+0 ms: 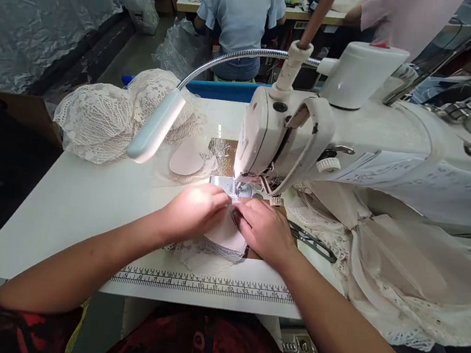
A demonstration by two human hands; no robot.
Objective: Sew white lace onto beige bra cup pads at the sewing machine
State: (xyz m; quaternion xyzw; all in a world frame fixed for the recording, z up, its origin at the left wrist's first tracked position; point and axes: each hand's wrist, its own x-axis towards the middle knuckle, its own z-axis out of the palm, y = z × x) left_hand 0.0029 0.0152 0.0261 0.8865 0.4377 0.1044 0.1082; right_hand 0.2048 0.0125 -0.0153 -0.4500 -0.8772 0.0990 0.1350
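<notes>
A pale fabric piece with a lace edge lies on the sewing machine bed, its far end close to the needle and presser foot. On its left side my left hand pinches the fabric near the needle plate, fingers closed. My right hand presses on the right side of the same piece, fingertips drawn together close to the needle. The fingers of both hands partly cover the fabric's far edge. Beside my right hand lies a pair of black thread snips.
Lace cups are heaped at the back left, near a lamp on a bent neck. A teardrop-shaped pad lies on lace. More sheer lace pieces spread at right. A ruler strip runs along the front edge. Other people sit beyond.
</notes>
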